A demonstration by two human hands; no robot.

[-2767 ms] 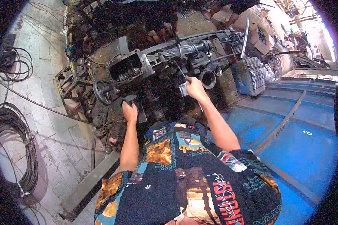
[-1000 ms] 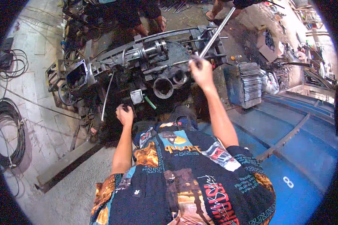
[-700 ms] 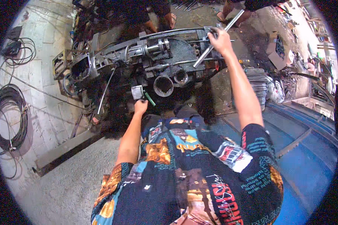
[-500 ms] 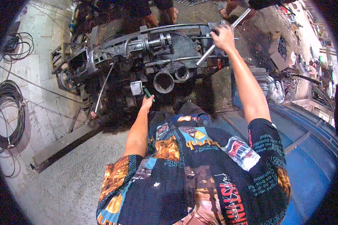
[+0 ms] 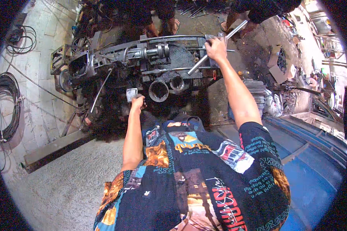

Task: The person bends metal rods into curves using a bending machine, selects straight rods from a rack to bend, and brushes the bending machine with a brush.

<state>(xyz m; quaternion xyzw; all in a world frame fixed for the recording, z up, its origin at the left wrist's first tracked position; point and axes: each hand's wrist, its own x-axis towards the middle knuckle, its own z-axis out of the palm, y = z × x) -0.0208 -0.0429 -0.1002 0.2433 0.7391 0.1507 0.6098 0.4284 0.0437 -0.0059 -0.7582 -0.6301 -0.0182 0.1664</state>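
Inspecting lettering first: the patterned shirt (image 5: 204,169) carries white script, large red block capitals and smaller teal lines, partly creased. The right hand (image 5: 217,49) has its fingers clamped on a long metal bar (image 5: 199,63), which lies diagonally across the right-hand part of a long machine (image 5: 169,37). The left hand (image 5: 138,102) is at the near side, just below a square metal piece (image 5: 131,94); its fingers are curled, but whether they grip anything cannot be told. Right of that hand, 2 round collars (image 5: 158,91) open toward the person. A finned block (image 5: 254,90) stands beyond, near the right forearm.

Compared with 0.5 s ago, the green part beside the left hand is out of sight and that thumb is drawn in. Compared with 1.0 s ago, the right hand sits farther along the bar.
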